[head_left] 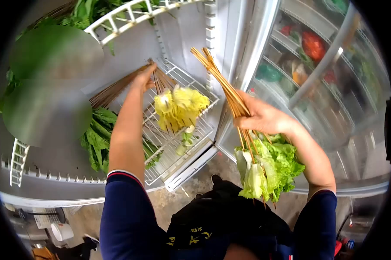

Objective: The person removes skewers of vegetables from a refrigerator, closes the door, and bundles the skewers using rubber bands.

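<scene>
The skewered lettuce [269, 167] hangs at four o'clock in your view, off the shelf, its sticks gripped in your right hand [261, 115]. Skewered yellow leaves [180, 106] already rest on the wire shelf [154, 173] at eleven; your left hand [145, 78] is by their stick ends, grip unclear. Bare wires show toward six; the glass door [282, 93] bounds two.

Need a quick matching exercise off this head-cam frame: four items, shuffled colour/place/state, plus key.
1. right hand
2. lettuce
3. left sleeve
4. yellow leaves

A. dark blue, with a red-and-white edge
B. below the left hand, over the wire rack
C. closed around a bundle of sticks
D. light green, below the right hand

Pairs: 1-C, 2-D, 3-A, 4-B
</scene>
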A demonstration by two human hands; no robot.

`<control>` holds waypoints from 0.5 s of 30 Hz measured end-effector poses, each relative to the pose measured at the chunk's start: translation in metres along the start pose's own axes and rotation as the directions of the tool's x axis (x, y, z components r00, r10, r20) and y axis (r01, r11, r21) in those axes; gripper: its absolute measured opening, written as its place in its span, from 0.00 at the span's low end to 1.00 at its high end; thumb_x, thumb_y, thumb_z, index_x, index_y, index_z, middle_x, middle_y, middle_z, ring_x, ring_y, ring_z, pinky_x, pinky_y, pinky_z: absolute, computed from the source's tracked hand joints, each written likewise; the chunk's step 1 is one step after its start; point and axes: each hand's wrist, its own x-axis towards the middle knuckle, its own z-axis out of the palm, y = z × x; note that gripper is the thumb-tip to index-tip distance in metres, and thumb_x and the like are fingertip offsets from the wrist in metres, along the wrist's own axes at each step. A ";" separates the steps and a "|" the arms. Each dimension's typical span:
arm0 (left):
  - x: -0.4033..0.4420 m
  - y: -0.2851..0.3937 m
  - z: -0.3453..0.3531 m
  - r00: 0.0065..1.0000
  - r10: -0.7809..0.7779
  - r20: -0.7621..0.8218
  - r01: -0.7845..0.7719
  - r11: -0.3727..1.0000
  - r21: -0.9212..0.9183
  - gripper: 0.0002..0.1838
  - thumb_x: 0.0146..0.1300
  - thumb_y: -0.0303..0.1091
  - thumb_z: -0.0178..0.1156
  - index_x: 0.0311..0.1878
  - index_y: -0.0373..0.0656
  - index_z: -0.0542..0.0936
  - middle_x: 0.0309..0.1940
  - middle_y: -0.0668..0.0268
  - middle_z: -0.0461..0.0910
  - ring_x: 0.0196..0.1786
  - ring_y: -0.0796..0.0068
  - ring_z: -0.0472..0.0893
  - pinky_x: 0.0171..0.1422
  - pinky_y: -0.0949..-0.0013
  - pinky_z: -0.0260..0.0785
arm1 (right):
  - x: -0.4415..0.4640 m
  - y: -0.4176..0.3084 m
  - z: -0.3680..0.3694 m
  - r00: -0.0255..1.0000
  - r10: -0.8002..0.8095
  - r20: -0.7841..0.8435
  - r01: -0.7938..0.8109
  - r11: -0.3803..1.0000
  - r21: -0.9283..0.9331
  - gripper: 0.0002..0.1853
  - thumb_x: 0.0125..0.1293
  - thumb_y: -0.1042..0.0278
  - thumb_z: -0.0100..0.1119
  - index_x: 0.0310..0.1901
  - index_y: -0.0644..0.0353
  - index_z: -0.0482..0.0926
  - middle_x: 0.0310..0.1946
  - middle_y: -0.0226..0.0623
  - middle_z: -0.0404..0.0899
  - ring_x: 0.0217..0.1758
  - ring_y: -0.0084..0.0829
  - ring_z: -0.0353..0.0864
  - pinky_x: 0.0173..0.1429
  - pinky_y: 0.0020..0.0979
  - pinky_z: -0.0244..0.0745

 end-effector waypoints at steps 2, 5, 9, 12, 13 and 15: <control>0.009 -0.003 -0.017 0.998 0.056 -0.041 -0.048 0.981 0.187 0.44 0.47 0.57 0.62 0.57 0.30 0.64 0.59 0.44 0.61 0.57 0.52 0.66 0.55 0.49 0.60 | 0.003 -0.015 -0.003 0.994 0.095 0.050 -0.093 0.995 -0.029 0.36 0.53 0.66 0.54 0.62 0.66 0.51 0.30 0.36 0.71 0.31 0.26 0.70 0.36 0.25 0.70; -0.067 0.048 -0.030 0.932 0.312 -0.187 -0.295 0.949 0.114 0.28 0.54 0.48 0.57 0.50 0.32 0.73 0.45 0.54 0.75 0.48 0.65 0.72 0.55 0.65 0.62 | 0.017 -0.030 -0.003 0.990 0.091 0.107 -0.078 0.989 -0.122 0.34 0.55 0.66 0.52 0.62 0.64 0.52 0.27 0.35 0.69 0.29 0.23 0.68 0.33 0.27 0.69; -0.282 0.083 -0.041 0.564 0.804 -0.187 -0.788 0.592 0.169 0.14 0.55 0.34 0.59 0.42 0.35 0.77 0.41 0.61 0.76 0.44 0.72 0.75 0.47 0.71 0.66 | 0.021 -0.076 0.035 0.918 0.284 0.275 0.002 0.693 -0.721 0.36 0.54 0.69 0.52 0.62 0.70 0.49 0.24 0.38 0.73 0.25 0.32 0.74 0.31 0.30 0.72; -0.346 0.044 -0.045 0.538 0.666 0.516 -0.806 0.230 0.545 0.27 0.42 0.30 0.67 0.49 0.38 0.73 0.46 0.54 0.74 0.49 0.60 0.74 0.53 0.65 0.65 | 0.013 -0.078 0.085 0.881 0.142 0.450 0.352 0.439 -0.827 0.37 0.48 0.70 0.57 0.60 0.72 0.54 0.24 0.41 0.75 0.26 0.35 0.77 0.26 0.32 0.72; -0.344 0.019 -0.041 0.590 0.561 0.580 -0.790 0.252 0.559 0.26 0.42 0.31 0.67 0.48 0.38 0.73 0.43 0.54 0.75 0.47 0.59 0.74 0.50 0.65 0.65 | 0.009 -0.081 0.102 0.855 0.075 0.513 0.475 0.286 -0.832 0.37 0.47 0.70 0.58 0.59 0.73 0.55 0.24 0.41 0.75 0.26 0.34 0.78 0.24 0.32 0.72; -0.341 -0.026 -0.040 0.710 0.258 0.655 -0.690 0.438 0.576 0.21 0.44 0.36 0.67 0.42 0.38 0.74 0.34 0.55 0.76 0.38 0.61 0.76 0.42 0.64 0.67 | 0.006 -0.080 0.138 0.795 0.026 0.606 0.592 0.182 -0.785 0.36 0.44 0.70 0.58 0.58 0.72 0.58 0.23 0.40 0.75 0.25 0.33 0.77 0.19 0.31 0.68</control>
